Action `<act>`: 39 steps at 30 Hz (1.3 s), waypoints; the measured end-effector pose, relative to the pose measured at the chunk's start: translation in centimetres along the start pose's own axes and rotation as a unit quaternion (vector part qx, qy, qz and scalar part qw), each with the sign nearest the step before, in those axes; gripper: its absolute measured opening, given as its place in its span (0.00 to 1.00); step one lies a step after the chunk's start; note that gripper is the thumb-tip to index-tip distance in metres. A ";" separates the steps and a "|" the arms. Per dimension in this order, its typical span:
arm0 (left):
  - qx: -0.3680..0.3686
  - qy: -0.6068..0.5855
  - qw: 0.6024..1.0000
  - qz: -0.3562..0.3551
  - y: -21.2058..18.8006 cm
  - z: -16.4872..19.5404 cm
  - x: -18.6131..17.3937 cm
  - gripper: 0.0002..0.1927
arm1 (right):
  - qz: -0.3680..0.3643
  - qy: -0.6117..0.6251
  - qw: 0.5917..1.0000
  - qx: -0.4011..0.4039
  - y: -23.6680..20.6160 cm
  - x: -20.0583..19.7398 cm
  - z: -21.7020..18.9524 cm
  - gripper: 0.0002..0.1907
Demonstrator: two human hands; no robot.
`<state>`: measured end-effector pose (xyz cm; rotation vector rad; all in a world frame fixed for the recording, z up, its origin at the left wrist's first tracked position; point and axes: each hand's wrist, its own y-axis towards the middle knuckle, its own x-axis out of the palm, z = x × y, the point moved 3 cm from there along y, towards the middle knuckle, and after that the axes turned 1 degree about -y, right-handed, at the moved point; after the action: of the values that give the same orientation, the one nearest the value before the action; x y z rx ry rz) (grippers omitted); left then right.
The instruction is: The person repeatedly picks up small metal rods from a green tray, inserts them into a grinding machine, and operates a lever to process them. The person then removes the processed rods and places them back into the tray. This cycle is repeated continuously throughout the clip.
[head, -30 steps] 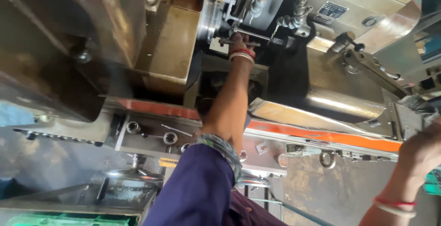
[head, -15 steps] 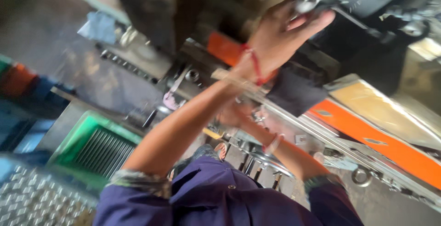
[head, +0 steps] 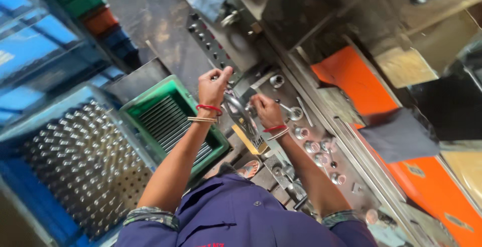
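Head view: shiny metal gauge [head: 240, 112] held between both hands over desk [head: 321, 126]. Left hand [head: 213, 85] raised at gauge's upper end, fingers pinched on small part; exact hold blurred. Right hand [head: 266, 110] clenched on gauge's other side. Steadier work judged likely if gauge is kept level and both wrists stay low.

Green crate [head: 165, 121]: filled with long grey rods laid side by side. Blue tray [head: 75, 161]: rows of upright shiny cylindrical parts. Loose metal bushings [head: 321, 149] scattered on desk.
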<state>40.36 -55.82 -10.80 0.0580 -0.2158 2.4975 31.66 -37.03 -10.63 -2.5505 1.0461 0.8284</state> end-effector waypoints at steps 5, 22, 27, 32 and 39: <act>0.003 -0.056 0.998 0.013 -0.7 -0.5 -2.9 0.20 | -0.002 0.299 0.954 0.006 0.8 3.8 -7.1 0.16; -0.145 0.051 0.978 -0.142 -1.8 -1.5 -14.7 0.18 | -0.034 -0.049 0.966 -0.250 -1.0 10.6 -10.1 0.14; -0.029 -0.255 0.954 0.155 -4.7 -2.4 -16.5 0.21 | -0.231 0.152 0.955 -0.106 -3.2 18.7 -10.2 0.12; 0.012 -0.113 0.969 0.220 -6.7 -1.2 -26.8 0.20 | -0.268 -0.142 0.885 -0.352 -4.3 19.9 -9.0 0.08; -0.140 0.473 0.868 0.060 -14.3 -3.5 -38.4 0.25 | -0.408 -0.279 0.812 -0.312 -6.0 23.9 -5.3 0.07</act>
<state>79.82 -66.40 -15.82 -1.2950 -0.1558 2.2786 51.92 -48.46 -20.45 -2.5023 -0.5833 1.6299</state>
